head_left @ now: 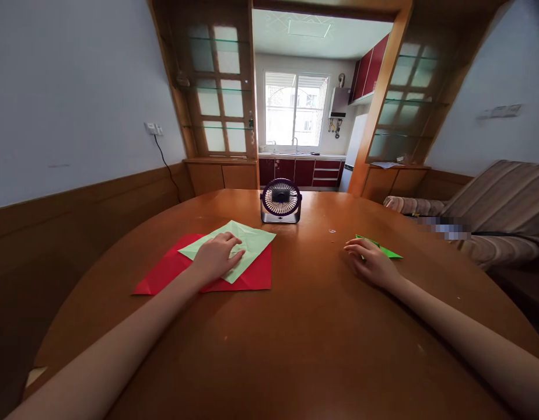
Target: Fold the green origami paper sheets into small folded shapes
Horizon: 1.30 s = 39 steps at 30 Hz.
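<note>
Here, left hand (pixel 217 255) palm-down.

Dim overall, daylight glare from the window (pixel 296 109), edge distortion.

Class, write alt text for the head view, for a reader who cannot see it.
A person's left hand lies on a creased pale-green paper sheet over a red paper sheet; the right hand partly hides a bright-green folded paper piece. A round dark fan stands beyond on the brown wooden table.
</note>
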Each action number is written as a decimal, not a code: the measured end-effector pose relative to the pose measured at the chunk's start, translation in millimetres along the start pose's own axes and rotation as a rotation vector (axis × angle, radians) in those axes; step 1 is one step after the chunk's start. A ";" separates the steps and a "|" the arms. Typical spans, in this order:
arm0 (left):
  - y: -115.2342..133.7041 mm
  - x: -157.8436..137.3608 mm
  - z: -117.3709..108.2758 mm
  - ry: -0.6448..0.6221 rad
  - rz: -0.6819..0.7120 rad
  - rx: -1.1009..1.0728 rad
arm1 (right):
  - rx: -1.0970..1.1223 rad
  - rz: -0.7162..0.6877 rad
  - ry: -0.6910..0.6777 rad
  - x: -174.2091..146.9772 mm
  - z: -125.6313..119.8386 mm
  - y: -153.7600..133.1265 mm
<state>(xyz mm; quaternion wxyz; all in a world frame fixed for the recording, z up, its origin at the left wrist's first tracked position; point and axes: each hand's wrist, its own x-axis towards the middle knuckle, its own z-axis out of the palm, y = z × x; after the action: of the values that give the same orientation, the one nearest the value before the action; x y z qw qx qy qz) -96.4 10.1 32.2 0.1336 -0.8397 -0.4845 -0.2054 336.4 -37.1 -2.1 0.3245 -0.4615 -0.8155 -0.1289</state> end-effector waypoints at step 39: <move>76.5 -30.2 -9.8 -0.131 0.353 -0.188 | 0.217 -0.310 -0.150 39.2 45.9 -80.1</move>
<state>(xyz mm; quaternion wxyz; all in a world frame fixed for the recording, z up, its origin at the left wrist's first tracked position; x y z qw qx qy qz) -45.5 -54.8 24.5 0.0569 -0.9319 -0.3163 -0.1681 236.4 -30.8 -4.3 0.2871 -0.3009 -0.9078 -0.0541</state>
